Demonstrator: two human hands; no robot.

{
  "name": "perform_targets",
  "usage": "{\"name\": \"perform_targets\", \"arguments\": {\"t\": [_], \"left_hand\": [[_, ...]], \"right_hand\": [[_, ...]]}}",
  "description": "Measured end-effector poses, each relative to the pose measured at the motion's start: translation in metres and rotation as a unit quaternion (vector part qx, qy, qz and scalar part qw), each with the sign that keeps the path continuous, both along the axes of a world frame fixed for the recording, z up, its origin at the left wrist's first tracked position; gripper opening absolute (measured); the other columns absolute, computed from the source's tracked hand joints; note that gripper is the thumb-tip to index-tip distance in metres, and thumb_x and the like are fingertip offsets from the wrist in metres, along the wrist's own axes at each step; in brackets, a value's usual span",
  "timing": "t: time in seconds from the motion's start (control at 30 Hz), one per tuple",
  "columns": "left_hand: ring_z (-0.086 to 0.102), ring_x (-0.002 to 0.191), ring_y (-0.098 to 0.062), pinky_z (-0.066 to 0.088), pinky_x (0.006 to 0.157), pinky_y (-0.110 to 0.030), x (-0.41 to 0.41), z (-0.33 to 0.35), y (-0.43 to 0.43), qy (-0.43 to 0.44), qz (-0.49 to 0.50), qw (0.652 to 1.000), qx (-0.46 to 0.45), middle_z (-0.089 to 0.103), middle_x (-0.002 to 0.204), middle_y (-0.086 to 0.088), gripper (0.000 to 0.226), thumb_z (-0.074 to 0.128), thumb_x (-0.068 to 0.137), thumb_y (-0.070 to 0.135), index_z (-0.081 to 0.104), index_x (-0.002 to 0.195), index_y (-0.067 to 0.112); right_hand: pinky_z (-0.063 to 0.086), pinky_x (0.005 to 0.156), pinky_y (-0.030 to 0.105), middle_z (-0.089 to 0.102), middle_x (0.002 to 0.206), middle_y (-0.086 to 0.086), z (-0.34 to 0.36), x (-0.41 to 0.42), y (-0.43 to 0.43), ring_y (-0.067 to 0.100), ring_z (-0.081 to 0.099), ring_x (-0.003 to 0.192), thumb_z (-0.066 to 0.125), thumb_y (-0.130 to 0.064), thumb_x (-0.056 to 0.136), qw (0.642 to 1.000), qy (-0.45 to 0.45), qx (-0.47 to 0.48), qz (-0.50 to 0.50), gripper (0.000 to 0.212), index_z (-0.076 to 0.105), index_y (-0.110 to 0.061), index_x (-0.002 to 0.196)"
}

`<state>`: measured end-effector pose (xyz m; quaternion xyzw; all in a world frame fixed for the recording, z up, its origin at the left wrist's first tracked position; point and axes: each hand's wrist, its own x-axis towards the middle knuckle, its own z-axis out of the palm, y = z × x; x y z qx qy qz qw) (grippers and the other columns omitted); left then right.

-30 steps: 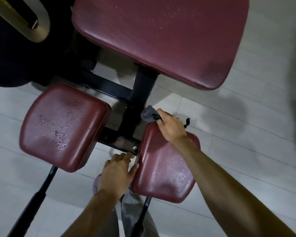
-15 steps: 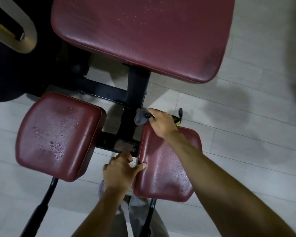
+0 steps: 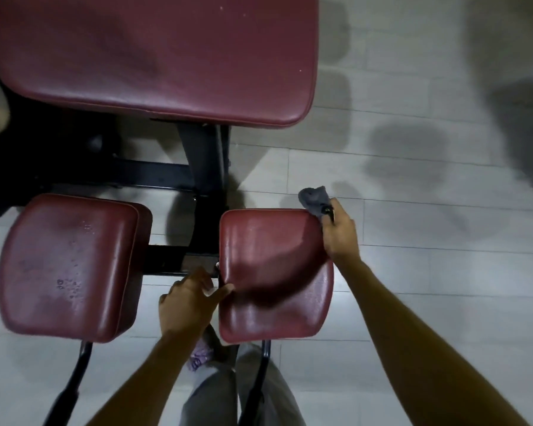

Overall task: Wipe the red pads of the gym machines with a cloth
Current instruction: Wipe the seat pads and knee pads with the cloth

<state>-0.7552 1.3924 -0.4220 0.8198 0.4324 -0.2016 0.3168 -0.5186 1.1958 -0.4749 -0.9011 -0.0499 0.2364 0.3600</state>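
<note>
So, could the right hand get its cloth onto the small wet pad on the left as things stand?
Probably yes. Nothing lies over the wet pad; the right hand, holding the cloth, would only have to cross above the other small pad and the left hand gripping its edge.

Head camera faces straight down, close above the right pad [image 3: 274,265].

large pad [image 3: 154,56]: behind both others.
left pad [image 3: 68,265]: near left.
right pad [image 3: 274,272]: near right.
frame [image 3: 203,161]: between them, under large pad.
cloth [image 3: 314,198]: at right pad's far right corner, in right hand [image 3: 340,236].
left hand [image 3: 188,302]: on right pad's left edge.
</note>
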Motion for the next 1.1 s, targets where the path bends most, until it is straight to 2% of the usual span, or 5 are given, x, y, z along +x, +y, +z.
{"name": "perform_targets", "arguments": {"t": [0.13,0.47,0.7,1.0,1.1], "left_hand": [[0.062,0.076,-0.013,0.052,0.074,-0.035,0.000,0.001,0.001,0.006,-0.028,1.000,0.000,0.063,0.084,0.018,0.052,0.055,0.072,0.084,0.051,0.083,0.033],[0.067,0.091,-0.028,0.053,0.084,-0.042,-0.011,0.011,0.010,-0.018,-0.054,0.998,-0.018,0.070,0.091,0.002,0.031,0.070,0.088,0.053,0.056,0.092,0.026],[0.066,0.095,-0.026,0.052,0.080,-0.038,-0.064,0.043,0.058,-0.067,-0.116,0.991,0.008,0.071,0.101,0.004,0.011,0.065,0.095,0.032,0.062,0.101,0.023],[0.061,0.073,-0.025,0.054,0.076,-0.040,-0.132,0.066,0.136,-0.101,-0.146,0.984,0.028,0.067,0.081,0.001,0.009,0.064,0.091,0.017,0.058,0.093,0.023],[0.063,0.077,-0.026,0.055,0.074,-0.039,-0.153,0.074,0.159,-0.120,-0.138,0.983,0.033,0.069,0.087,-0.001,0.010,0.065,0.091,0.016,0.062,0.098,0.021]], "right_hand": [[0.037,0.058,0.027,0.063,0.088,0.005,0.003,-0.047,-0.029,0.015,0.054,0.068,0.041,-0.019,0.103,0.996,-0.018,-0.006,-0.083,0.015,0.051,-0.010,0.109],[0.041,0.079,0.037,0.060,0.102,0.011,0.028,-0.181,-0.043,0.035,0.058,0.094,0.038,-0.002,0.104,0.927,0.071,-0.059,-0.363,0.016,0.045,-0.008,0.117],[0.049,0.102,0.060,0.054,0.138,0.024,0.027,-0.243,0.021,0.046,0.057,0.119,0.043,-0.005,0.100,0.753,0.163,-0.016,-0.637,0.042,0.039,-0.014,0.141],[0.042,0.106,0.047,0.047,0.145,0.028,0.064,-0.284,0.123,0.044,0.051,0.129,0.042,0.000,0.103,0.724,0.198,0.002,-0.661,0.049,0.029,-0.004,0.149],[0.057,0.075,0.029,0.059,0.128,0.028,0.068,-0.310,0.148,0.024,0.074,0.098,0.046,-0.002,0.104,0.731,0.244,0.112,-0.627,0.038,0.041,-0.001,0.141]]}}
